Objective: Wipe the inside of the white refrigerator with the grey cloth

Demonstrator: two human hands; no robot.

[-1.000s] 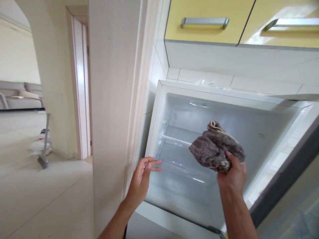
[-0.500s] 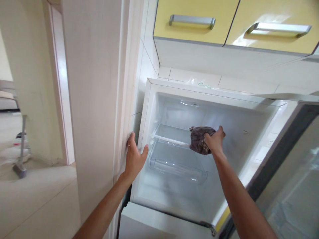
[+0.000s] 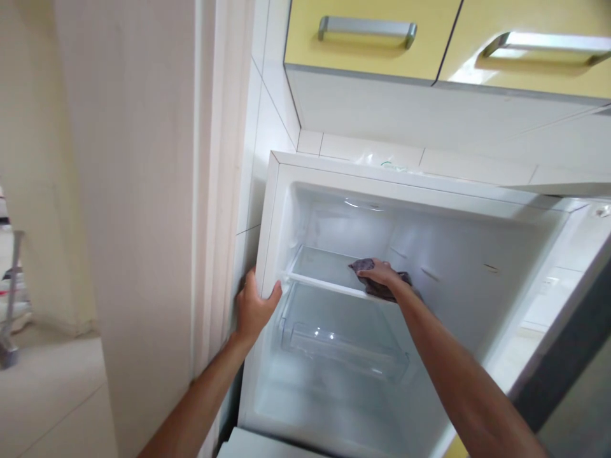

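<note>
Cloth (image 3: 379, 291): dark, bunched under my right hand (image 3: 382, 273), on the glass shelf (image 3: 322, 264) toward its right end, near the front strip.
Right fingers: clamped on the cloth from above, thumb side toward me; the fabric pokes out to the left of the hand and beneath the wrist. From up here I can't make out how much of it the palm hides.
Left hand (image 3: 255, 308): closed round the left edge of the fridge (image 3: 429, 181), thumb at the front, the other fingers down the outer side.
Weight: I'd judge the cloth light, with little load for the wrist.
Feel: soft and limp by its folds; I expect it to give under pressure and keep no shape of its own.
Fragility: nothing to break in the fabric; the glass beneath deserves the gentler push.
Slip: smooth glass should let the cloth slide easily, so loose corners may trail.
Best hold: the thick bunched middle, palm flat above, fingers gathering the stray folds.
Below: a clear drawer (image 3: 344, 346), well apart from the cloth.
</note>
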